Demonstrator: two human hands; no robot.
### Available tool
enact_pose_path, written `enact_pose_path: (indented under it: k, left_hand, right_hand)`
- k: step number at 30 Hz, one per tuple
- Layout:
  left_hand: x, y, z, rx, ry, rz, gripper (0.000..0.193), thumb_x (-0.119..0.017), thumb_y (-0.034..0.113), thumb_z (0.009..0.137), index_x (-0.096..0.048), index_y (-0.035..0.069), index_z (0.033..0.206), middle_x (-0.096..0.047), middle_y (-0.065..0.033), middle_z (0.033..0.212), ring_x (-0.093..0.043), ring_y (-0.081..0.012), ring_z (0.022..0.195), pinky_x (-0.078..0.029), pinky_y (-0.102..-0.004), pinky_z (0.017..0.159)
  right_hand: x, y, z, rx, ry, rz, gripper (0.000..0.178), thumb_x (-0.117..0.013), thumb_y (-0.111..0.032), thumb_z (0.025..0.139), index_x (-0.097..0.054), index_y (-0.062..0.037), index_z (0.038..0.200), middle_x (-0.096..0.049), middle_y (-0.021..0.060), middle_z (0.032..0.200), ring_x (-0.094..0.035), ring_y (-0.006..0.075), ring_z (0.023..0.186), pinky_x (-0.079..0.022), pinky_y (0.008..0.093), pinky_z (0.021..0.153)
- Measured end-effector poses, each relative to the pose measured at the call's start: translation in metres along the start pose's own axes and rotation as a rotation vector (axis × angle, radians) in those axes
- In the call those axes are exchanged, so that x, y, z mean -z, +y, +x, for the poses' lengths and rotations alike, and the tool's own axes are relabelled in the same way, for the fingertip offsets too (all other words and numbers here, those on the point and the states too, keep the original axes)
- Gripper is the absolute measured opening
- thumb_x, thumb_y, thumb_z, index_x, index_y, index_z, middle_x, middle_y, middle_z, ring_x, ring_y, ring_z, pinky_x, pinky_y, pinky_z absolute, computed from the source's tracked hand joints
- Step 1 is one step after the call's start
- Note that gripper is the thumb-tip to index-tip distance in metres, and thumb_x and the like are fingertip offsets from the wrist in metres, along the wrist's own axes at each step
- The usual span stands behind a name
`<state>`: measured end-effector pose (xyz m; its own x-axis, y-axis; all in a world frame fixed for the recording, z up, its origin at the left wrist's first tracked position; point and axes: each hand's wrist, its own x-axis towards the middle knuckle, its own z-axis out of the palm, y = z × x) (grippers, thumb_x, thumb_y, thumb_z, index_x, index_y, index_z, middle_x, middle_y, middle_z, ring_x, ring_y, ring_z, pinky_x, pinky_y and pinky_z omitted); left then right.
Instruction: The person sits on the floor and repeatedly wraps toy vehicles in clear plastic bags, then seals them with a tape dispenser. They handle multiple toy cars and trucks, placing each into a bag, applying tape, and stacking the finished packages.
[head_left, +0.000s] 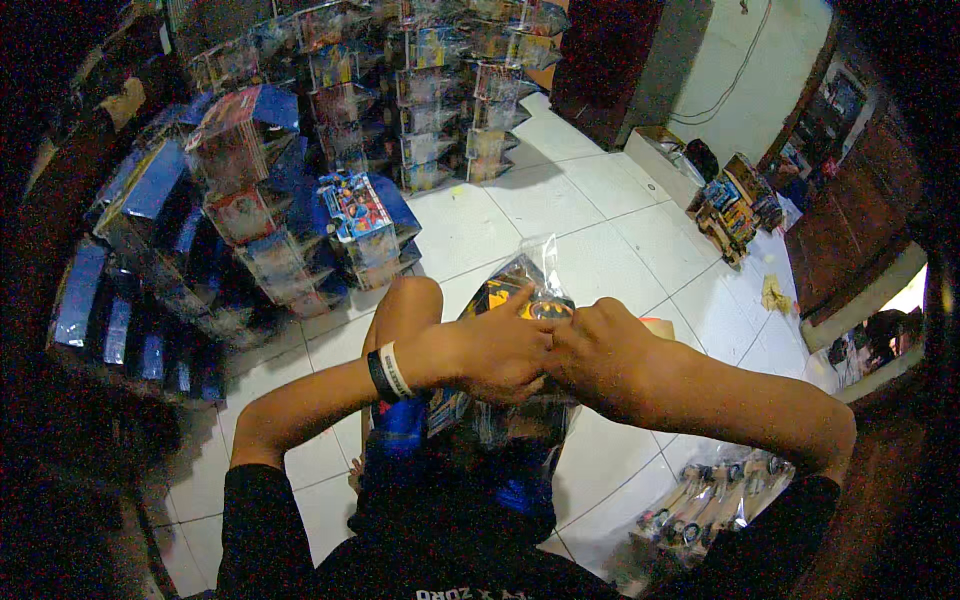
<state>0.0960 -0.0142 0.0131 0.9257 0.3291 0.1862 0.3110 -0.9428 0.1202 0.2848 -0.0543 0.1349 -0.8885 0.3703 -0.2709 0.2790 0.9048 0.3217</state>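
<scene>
A dark box with yellow and orange graphics (497,291), inside a loose clear plastic bag (545,250), rests in front of me at my lap. My left hand (492,352), with a black and white wristband on that arm, lies over the box, one finger stretched forward and the others bent against the bag. Touching it, my right hand (612,358) is closed, knuckles up. What its fingertips pinch is hidden beneath the two hands. Part of the bagged box shows below my hands.
Tall stacks of plastic-wrapped boxes (425,95) stand ahead and left. A blue toy vehicle pack (352,207) tops the nearest stack. Wooden toy vehicles (735,210) sit at far right, beside a white box (663,165). Bagged wheeled toys (705,500) lie on the tiles at lower right.
</scene>
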Motion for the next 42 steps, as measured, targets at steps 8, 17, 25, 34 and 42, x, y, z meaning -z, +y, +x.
enact_pose_path:
  k: [8,17,25,34,42]
  left_hand:
    - [0.019,0.009,-0.023,0.043,0.02,-0.075,0.058,-0.039,0.05,0.107,-0.044,0.016,0.154,-0.044,-0.0062,0.16,-0.037,-0.0257,0.15,-0.025,-0.0756,0.112]
    - [0.029,0.014,-0.01,-0.127,-0.023,-0.055,0.053,-0.042,0.055,0.104,-0.069,0.01,0.116,-0.064,-0.0157,0.127,-0.052,-0.0331,0.132,-0.035,-0.0577,0.111]
    - [0.041,0.024,-0.004,0.083,-0.158,0.201,0.057,-0.049,0.059,0.099,-0.074,0.008,0.091,-0.071,-0.0156,0.108,-0.061,-0.0339,0.121,-0.023,-0.0564,0.122]
    - [0.061,-0.085,0.019,0.179,-0.08,0.354,0.07,-0.032,0.061,0.107,-0.081,0.012,0.097,-0.058,0.0003,0.149,-0.028,-0.0287,0.155,-0.005,-0.0678,0.123]
    - [0.062,-0.115,-0.003,0.623,-0.015,-0.01,0.028,-0.069,0.032,0.094,-0.072,0.005,0.1,-0.074,-0.022,0.101,-0.071,-0.0397,0.092,-0.055,-0.0488,0.084]
  right_hand:
    - [-0.084,-0.001,-0.035,-0.025,-0.748,-0.054,0.016,-0.068,-0.022,0.087,-0.077,-0.014,0.098,-0.076,0.0123,0.088,-0.074,0.0321,0.081,-0.055,0.0485,0.069]
    - [-0.334,-0.003,-0.152,-0.809,-0.462,0.546,0.03,-0.078,-0.021,0.075,-0.081,-0.0188,0.105,-0.078,0.0127,0.102,-0.076,0.0318,0.093,-0.06,0.0414,0.082]
    - [-0.525,-0.125,-0.092,-1.579,0.951,1.637,0.041,-0.067,-0.008,0.088,-0.068,-0.001,0.129,-0.072,0.0055,0.094,-0.065,0.0132,0.073,-0.056,0.0273,0.067]
    - [-0.652,-0.211,-0.05,-1.722,1.168,1.371,0.044,-0.066,0.003,0.086,-0.067,-0.0019,0.13,-0.073,0.0075,0.104,-0.069,0.02,0.089,-0.057,0.0317,0.081]
    - [-0.583,-0.173,-0.031,-2.145,0.739,0.936,0.047,-0.072,-0.025,0.089,-0.064,-0.0024,0.13,-0.066,0.0184,0.134,-0.061,0.0371,0.124,-0.049,0.0447,0.105]
